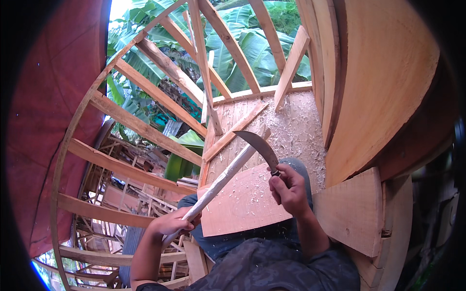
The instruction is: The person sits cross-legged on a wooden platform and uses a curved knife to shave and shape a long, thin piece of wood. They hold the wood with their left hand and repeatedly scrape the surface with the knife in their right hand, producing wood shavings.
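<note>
My left hand (175, 221) is closed round the lower end of a pale, peeled wooden pole (221, 180), which slants up and away to the right. In my right hand (290, 190) is a sickle (260, 145) with a dark curved blade, its handle mostly hidden by my fingers. The blade's tip points left and passes over or beside the pole's far end; whether they touch I cannot tell. Across my lap lies a flat wooden board (245, 206), strewn with small shavings beneath the pole.
Wood shavings (301, 123) cover the plank floor ahead. A slatted wooden frame (141, 127) curves round the left and front, with banana leaves beyond. Large boards (383, 77) lean at the right, above a short thick plank (352, 206). A red sheet (53, 126) hangs far left.
</note>
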Tool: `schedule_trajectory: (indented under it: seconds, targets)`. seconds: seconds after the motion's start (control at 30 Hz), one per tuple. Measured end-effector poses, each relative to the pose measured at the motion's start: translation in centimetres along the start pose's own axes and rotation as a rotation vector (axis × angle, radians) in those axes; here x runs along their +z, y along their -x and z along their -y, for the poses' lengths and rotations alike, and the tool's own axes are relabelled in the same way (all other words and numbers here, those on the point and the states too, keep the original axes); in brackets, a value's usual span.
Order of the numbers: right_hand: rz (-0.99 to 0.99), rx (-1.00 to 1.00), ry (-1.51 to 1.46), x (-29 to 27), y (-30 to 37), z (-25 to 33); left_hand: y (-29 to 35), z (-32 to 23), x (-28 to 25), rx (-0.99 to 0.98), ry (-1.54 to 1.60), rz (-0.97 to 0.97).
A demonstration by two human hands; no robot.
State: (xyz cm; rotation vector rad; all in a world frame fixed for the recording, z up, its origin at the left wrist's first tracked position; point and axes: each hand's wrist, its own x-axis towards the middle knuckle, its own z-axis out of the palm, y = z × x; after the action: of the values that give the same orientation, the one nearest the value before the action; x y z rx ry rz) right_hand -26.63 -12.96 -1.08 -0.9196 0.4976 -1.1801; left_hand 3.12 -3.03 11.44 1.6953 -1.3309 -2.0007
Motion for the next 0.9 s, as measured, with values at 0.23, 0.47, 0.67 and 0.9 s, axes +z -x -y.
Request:
schedule_trajectory:
  seconds: [0.23, 0.47, 0.67, 0.9]
  targets:
    - [0.142, 0.063, -0.095, 0.8, 0.2, -0.5, 0.4, -0.4, 0.6, -0.052, -0.011, -0.079]
    - [0.209, 0.102, -0.112, 0.8, 0.3, 0.2, 0.6, 0.1, 0.5, -0.040, -0.026, -0.063]
    - [0.116, 0.092, -0.081, 1.3, 0.3, 0.1, 0.6, 0.2, 0.4, -0.051, -0.044, -0.075]
    - [-0.029, 0.032, -0.046, 0.9, -0.7, -0.4, 0.2, 0.8, -0.2, -0.050, 0.035, -0.022]
